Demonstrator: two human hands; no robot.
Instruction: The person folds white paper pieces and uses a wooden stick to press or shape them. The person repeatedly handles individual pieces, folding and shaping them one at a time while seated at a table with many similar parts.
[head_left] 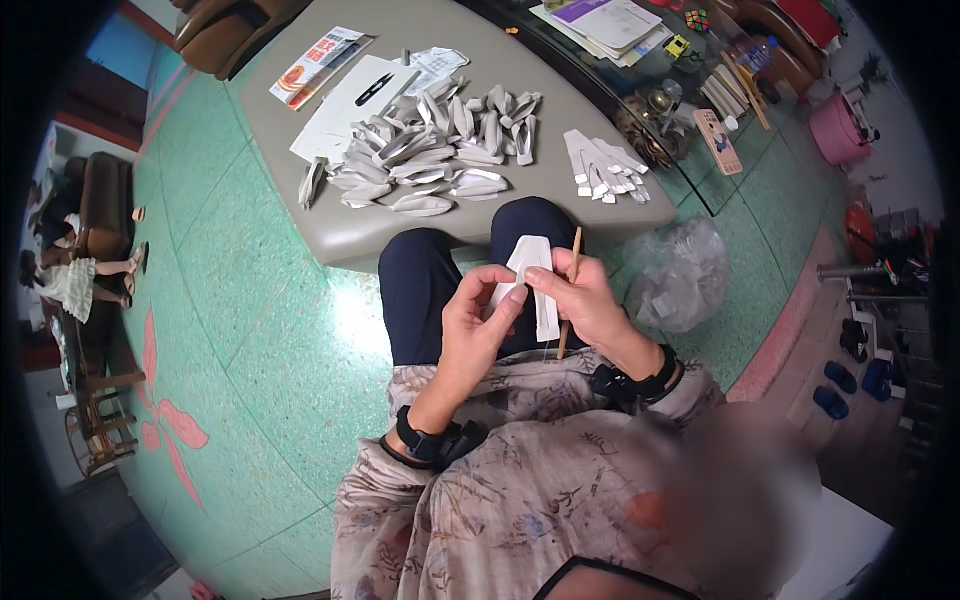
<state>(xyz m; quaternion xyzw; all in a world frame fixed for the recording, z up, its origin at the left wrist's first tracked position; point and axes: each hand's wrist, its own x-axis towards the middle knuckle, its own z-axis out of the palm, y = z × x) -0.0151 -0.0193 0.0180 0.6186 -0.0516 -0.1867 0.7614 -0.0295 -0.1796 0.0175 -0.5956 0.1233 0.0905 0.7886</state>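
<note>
Above my lap, both hands grip a white folded paper piece that is wide at the top and narrows downward. My left hand pinches its left side between thumb and fingers. On the other side, my right hand presses its thumb onto the paper and also keeps a thin wooden stick upright in its fingers. Ahead of my knees, a heap of grey-white folded paper pieces covers part of a padded grey-beige table. Several flatter white paper pieces lie at its right end.
Behind the heap lie a white sheet, a black pen-like tool and a printed booklet. A clear plastic bag rests right of my knees. Beyond stands a glass-topped table with a phone-like pink object. Another person sits far left.
</note>
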